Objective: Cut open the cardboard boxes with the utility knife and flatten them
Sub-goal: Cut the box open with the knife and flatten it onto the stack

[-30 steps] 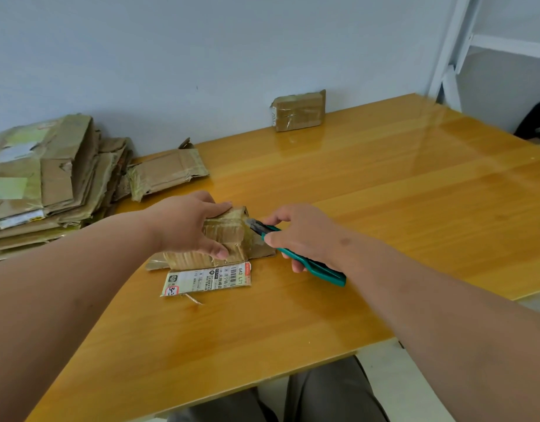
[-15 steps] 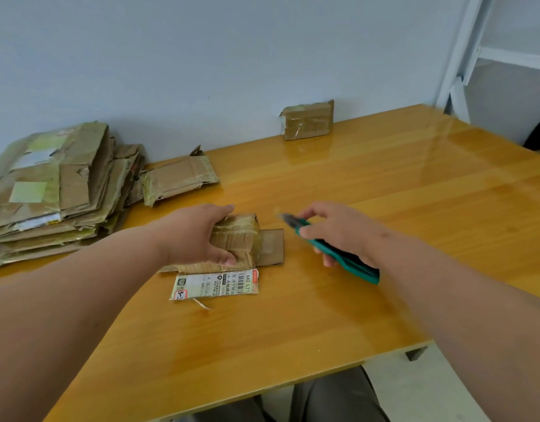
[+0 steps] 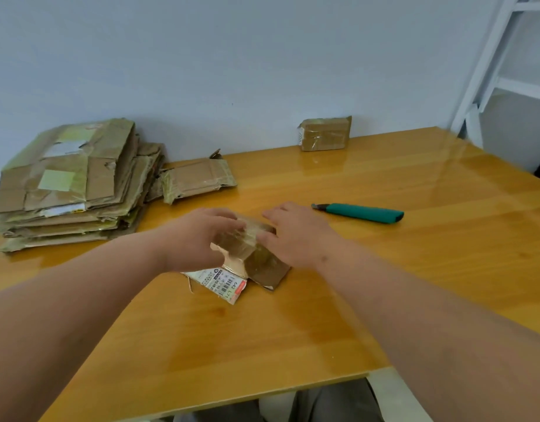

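On a glossy yellow wooden table (image 3: 384,284) against a pale wall, a small tape-wrapped brown cardboard box (image 3: 250,242) sat partly collapsed. The left hand (image 3: 198,239) gripped its left end with curled fingers; the right hand (image 3: 296,233) pressed flat, fingers spread. A green utility knife (image 3: 361,212) lay just right of the box. Light, slick with tape, the box looked easiest held by its edges.

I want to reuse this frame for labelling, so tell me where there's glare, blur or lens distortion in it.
Head view: glare streaks the glossy table, which mirrors the small taped box standing at the wall; the fingers of the left hand and the box under both hands look slightly smeared, while the utility knife reads sharp; wide-angle stretch swells the forearms at the bottom corners and tilts the white shelf frame.
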{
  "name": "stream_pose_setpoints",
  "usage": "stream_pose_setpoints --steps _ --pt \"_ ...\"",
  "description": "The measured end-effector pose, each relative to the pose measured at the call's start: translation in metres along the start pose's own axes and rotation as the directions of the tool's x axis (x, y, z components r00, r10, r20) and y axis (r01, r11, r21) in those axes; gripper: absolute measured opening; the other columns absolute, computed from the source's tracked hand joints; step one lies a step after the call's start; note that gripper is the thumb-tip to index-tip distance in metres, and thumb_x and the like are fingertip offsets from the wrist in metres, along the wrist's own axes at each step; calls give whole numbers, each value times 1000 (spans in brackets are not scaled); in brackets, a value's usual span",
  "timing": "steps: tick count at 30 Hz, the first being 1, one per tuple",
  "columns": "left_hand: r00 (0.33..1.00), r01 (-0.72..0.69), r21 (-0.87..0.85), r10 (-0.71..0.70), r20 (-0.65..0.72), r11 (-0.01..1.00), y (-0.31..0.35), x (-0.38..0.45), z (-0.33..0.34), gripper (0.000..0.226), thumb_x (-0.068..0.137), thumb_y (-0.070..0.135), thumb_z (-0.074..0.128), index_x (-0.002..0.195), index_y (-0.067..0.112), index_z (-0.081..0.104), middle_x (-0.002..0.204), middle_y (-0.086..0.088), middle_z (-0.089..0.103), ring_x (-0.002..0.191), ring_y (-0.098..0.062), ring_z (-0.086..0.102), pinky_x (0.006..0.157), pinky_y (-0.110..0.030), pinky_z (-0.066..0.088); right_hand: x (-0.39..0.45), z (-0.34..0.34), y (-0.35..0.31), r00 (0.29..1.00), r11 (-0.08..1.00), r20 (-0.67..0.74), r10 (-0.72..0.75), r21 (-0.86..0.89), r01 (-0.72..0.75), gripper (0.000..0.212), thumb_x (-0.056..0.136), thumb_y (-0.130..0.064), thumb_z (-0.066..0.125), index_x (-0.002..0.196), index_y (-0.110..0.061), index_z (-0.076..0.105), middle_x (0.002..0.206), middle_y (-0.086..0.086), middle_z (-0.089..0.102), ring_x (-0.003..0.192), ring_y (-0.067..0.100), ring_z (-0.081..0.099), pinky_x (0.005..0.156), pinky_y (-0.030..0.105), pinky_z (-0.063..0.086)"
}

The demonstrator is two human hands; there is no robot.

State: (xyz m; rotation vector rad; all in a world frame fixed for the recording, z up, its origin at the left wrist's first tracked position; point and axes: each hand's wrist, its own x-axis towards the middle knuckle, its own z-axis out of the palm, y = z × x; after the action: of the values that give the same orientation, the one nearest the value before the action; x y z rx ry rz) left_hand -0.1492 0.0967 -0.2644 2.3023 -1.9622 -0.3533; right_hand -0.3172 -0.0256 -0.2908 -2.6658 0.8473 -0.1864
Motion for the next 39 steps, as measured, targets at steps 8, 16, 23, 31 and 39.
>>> stream_pose_setpoints --steps 8,16,23,31,39 --pt "848 482 -296 -524 -81 825 -16 -2 14 69 62 60 80 115 23 55 113 0 62 93 -15 57 78 -32 52 12 4 -27 993 996 82 89 -25 -87 31 88 -58 48 82 -28 52 82 -6 58 78 19 56 65 35 44" --pt "832 463 -365 -538 -137 808 -11 -1 5 88 54 49 89 125 17 47 104 1 54 87 -14 55 67 -28 49 22 6 -44 990 974 10 140 -184 -135 43 91 -61 49 70 -25 42 72 -4 53 63 15 47 65 37 35" --pt "840 361 -814 -537 72 455 -25 -9 2 53 73 -7 76 113 15 50 102 -12 61 87 -26 69 70 -35 61 30 12 -41 978 978 -29 206 -17 -207 44 94 -57 44 68 -22 47 68 -3 54 61 16 51 57 32 35" --pt "890 174 -965 -451 67 199 -42 -22 13 34 79 -24 53 91 8 53 93 -17 61 94 -36 68 77 -42 59 37 11 -37 974 972 -28 227 69 -224 53 82 -66 60 61 -18 51 57 -3 48 52 16 47 46 28 28" --pt "939 80 -997 -337 68 20 -42 -27 9 16 83 -1 57 73 10 51 87 -14 62 91 -29 64 76 -38 58 45 1 -51 964 965 27 264 1 -264 54 75 -65 71 65 -15 55 60 -1 53 54 15 50 45 26 30"
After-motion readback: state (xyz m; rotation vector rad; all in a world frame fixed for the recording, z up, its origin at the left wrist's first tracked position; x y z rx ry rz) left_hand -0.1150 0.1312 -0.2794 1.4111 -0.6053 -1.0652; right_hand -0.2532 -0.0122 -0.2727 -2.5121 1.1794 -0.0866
